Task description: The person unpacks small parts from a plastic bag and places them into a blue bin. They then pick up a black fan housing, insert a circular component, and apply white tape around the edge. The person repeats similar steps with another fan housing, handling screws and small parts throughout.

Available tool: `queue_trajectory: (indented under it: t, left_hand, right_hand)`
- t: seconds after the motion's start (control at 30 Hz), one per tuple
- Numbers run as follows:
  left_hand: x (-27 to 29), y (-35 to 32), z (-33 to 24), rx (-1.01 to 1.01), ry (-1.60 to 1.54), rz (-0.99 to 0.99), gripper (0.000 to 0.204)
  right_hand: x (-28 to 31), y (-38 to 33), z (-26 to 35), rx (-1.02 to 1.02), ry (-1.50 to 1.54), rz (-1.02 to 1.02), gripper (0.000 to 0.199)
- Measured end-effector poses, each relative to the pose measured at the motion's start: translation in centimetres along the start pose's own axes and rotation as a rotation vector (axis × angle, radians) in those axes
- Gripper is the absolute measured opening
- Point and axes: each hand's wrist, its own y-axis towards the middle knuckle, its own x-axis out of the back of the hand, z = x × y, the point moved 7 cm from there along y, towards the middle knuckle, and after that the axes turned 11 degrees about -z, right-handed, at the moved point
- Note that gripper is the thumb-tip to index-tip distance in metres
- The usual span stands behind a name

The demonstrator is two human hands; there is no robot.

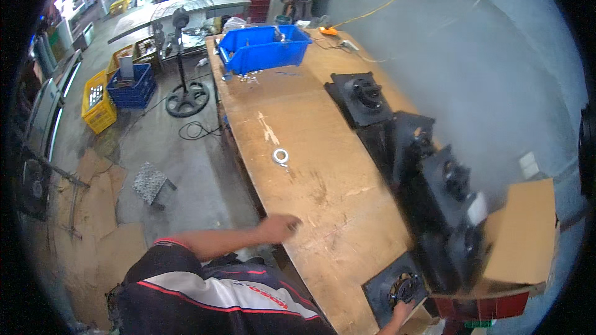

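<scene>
My left hand (279, 227) rests at the near left edge of the long wooden workbench (310, 149), fingers loosely curled with nothing visible in it. My right hand (402, 312) reaches to the bench's near right corner and touches a flat black square part with a round opening (397, 285). Several black boxy housings (434, 186) stand in a row along the bench's right side. A small roll of pale tape (280, 156) lies on the bare wood between the hands and the far end.
A blue plastic bin (264, 46) with small metal parts sits at the far end. An open cardboard box (521, 236) stands at the near right. On the floor to the left are a pedestal fan (185, 93), yellow and blue crates (118, 93) and a small stool (151, 183).
</scene>
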Motion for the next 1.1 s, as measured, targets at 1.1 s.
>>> queue_trajectory:
  t: [1.1]
  left_hand:
    - [44.1,36.6,27.9,0.232,0.61,-0.606,0.033]
  right_hand:
    - [-21.2,-15.3,61.3,0.211,0.211,0.463,0.041]
